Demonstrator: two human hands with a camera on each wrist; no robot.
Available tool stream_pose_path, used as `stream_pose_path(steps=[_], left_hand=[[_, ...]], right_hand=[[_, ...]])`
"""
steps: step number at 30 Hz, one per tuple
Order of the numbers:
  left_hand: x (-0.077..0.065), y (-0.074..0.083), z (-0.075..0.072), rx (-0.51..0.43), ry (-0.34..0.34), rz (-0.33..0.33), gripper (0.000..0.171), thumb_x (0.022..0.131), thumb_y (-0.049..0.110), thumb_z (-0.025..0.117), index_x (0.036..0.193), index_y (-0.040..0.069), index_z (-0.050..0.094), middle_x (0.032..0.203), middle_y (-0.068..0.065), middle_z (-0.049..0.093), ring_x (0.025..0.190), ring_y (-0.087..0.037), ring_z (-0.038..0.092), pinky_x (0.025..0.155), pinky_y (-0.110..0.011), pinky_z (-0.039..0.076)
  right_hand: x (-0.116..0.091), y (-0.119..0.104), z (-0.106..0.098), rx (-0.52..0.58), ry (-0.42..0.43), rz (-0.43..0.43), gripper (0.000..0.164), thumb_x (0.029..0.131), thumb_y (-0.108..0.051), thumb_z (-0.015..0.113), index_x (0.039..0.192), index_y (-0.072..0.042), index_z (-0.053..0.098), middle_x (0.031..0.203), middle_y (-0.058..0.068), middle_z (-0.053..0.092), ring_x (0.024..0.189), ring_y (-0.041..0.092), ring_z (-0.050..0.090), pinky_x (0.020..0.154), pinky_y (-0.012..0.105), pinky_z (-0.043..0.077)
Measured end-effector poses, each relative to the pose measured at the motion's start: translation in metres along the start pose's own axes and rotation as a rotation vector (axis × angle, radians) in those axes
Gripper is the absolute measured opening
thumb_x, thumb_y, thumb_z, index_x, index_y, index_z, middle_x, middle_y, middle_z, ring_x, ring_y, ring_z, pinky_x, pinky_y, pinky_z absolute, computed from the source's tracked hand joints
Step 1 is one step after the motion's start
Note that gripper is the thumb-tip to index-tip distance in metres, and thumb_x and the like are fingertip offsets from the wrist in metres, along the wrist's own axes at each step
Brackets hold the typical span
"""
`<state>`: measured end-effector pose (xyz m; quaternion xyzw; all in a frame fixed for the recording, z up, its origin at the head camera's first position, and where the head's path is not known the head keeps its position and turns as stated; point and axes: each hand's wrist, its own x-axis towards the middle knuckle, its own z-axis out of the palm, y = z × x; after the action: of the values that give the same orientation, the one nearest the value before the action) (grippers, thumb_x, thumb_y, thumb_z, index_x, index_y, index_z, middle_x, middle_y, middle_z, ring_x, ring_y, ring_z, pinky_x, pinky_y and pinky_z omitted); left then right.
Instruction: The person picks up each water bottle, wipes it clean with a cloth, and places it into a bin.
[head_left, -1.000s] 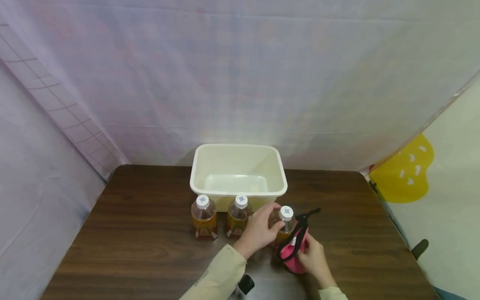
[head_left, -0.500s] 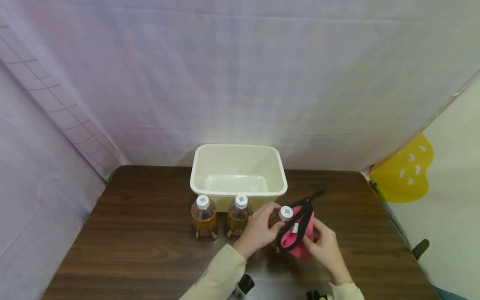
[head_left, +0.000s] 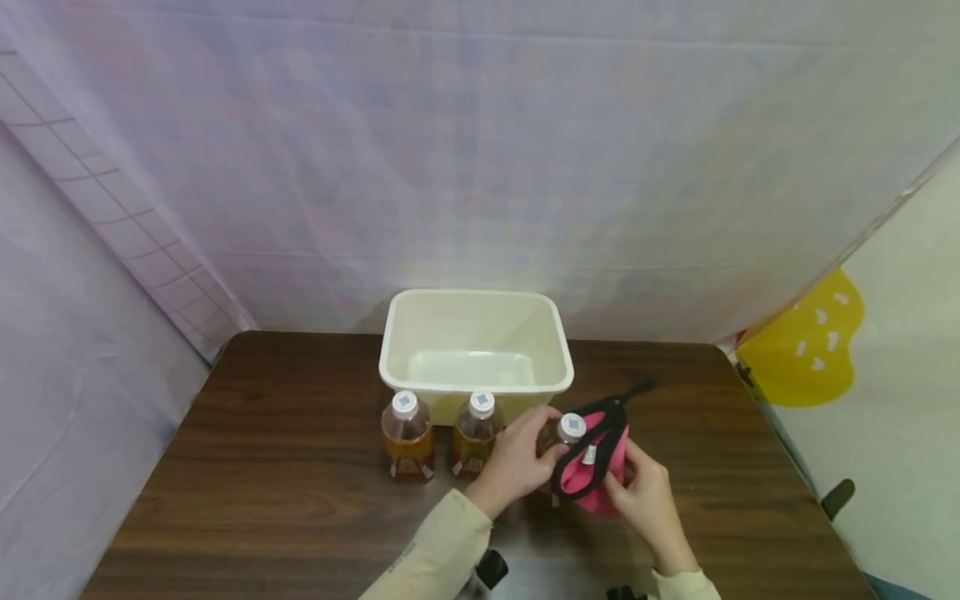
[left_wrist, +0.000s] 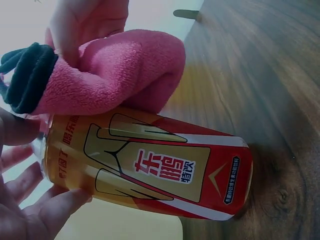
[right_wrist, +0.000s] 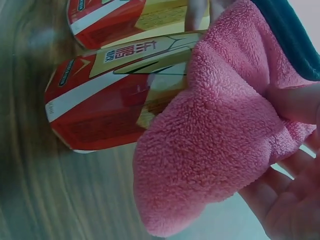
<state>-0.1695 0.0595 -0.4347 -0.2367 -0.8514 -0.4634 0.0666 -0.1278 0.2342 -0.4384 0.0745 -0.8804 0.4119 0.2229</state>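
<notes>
Readying the pink pouch [right_wrist: 215,130] for the rightmost bottle [left_wrist: 150,160] looks like the step in hand, and that bottle doesn't appear to be inside yet. The next move seems to call for a steady bottle and the pouch's dark trim [left_wrist: 34,80] spread wide. Call the far side of the head view 12 o'clock. Nearest, two pale sleeves come in: the left sleeve [head_left: 442,546] from 6, the right sleeve [head_left: 678,586] from 5. Now the hands, and both are busy! The left hand [head_left: 520,454] grips the bottle around its upper part, white cap [head_left: 572,426] showing, the bottle upright on the surface [head_left: 262,467]. The right hand [head_left: 648,500], at the bottle's 4 o'clock, pinches the pouch between thumb and fingers, fleece bunched. The pouch sits between that hand and the bottle, against it or just beside; contact, I can't tell. Over at 9 o'clock, the middle bottle [head_left: 474,446], partly behind the left hand, then the left bottle [head_left: 408,442], both upright. Farther off, between 10 and 11, the cream tub [head_left: 480,389]. And right at the back, 12 o'clock, a pale curtain [head_left: 465,150]!
</notes>
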Motion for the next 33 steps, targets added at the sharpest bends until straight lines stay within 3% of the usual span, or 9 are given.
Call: stream_pose_path(steps=[6,13,21,27,33], left_hand=[[0.000,-0.001,0.001,0.010,0.006,0.011,0.032,0.082,0.015,0.067,0.111,0.013,0.054,0.106,-0.005,0.061,0.098,-0.018,0.058,0.082,-0.026,0.048],[0.000,-0.001,0.000,0.043,0.028,0.025,0.033,0.081,0.017,0.067,0.111,0.012,0.054,0.106,-0.003,0.061,0.100,-0.015,0.058,0.086,-0.029,0.047],[-0.002,-0.002,0.002,0.056,0.030,0.034,0.033,0.082,0.018,0.066,0.112,0.012,0.054,0.108,-0.003,0.060,0.102,-0.015,0.057,0.087,-0.030,0.047],[-0.003,-0.001,0.001,0.057,0.026,0.031,0.034,0.083,0.019,0.066,0.114,0.012,0.053,0.109,-0.002,0.060,0.103,-0.014,0.056,0.088,-0.029,0.046],[-0.002,-0.001,0.001,0.060,0.036,0.044,0.033,0.082,0.018,0.066,0.112,0.012,0.054,0.108,-0.002,0.060,0.103,-0.014,0.056,0.088,-0.030,0.046]], right_hand=[[-0.004,0.008,0.003,0.012,0.017,0.006,0.025,0.061,0.016,0.063,0.081,0.003,0.058,0.066,0.007,0.058,0.063,0.001,0.051,0.044,0.013,0.042],[-0.011,0.027,0.014,-0.065,0.023,-0.015,0.026,0.056,0.015,0.063,0.067,-0.004,0.050,0.056,0.000,0.050,0.052,-0.001,0.040,0.041,0.015,0.035],[-0.025,0.051,0.031,-0.120,-0.097,0.124,0.021,0.059,0.010,0.062,0.075,-0.002,0.056,0.058,0.001,0.052,0.053,0.007,0.043,0.046,0.026,0.038],[-0.029,0.057,0.036,-0.124,-0.090,0.126,0.021,0.060,0.010,0.063,0.079,0.001,0.059,0.064,0.008,0.060,0.058,0.015,0.053,0.051,0.030,0.044],[-0.028,0.053,0.033,-0.090,-0.104,0.131,0.024,0.061,0.010,0.065,0.082,0.000,0.060,0.065,0.007,0.062,0.058,0.007,0.050,0.050,0.025,0.044]])
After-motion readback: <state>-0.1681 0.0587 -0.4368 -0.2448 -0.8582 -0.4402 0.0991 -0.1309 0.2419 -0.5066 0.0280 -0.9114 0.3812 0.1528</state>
